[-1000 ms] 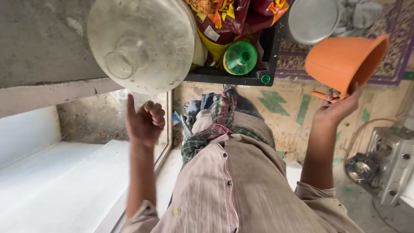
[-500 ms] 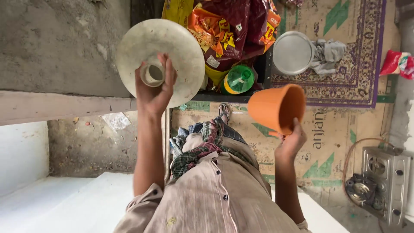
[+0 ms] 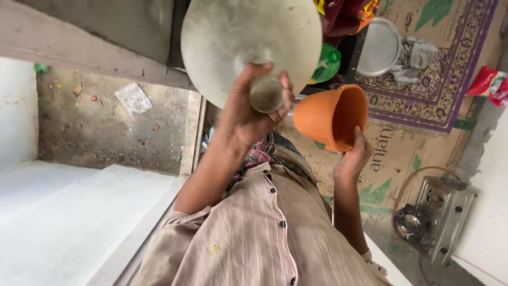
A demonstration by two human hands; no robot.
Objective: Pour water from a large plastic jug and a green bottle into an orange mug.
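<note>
A large grey jar (image 3: pixel 248 42) and an orange bucket (image 3: pixel 330 116) crowd the middle; open floor (image 3: pixel 106 127) lies clear beside the step's edge

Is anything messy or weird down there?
A few things. A crumpled cloth lies bunched on the rug by a metal plate, and bits of litter with a scrap of paper dot the dirt floor. Nothing looks spilled or broken.

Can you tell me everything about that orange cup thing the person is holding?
The orange cup is a smooth, round tumbler that looks like plastic, wider at its mouth than at its base. It is tipped on its side, its open mouth turned toward the camera, and nothing shows inside. The person's right hand grips it from below, fingers on its rim. It hangs in the air above the patterned mat, beside the big pale lid.
</note>
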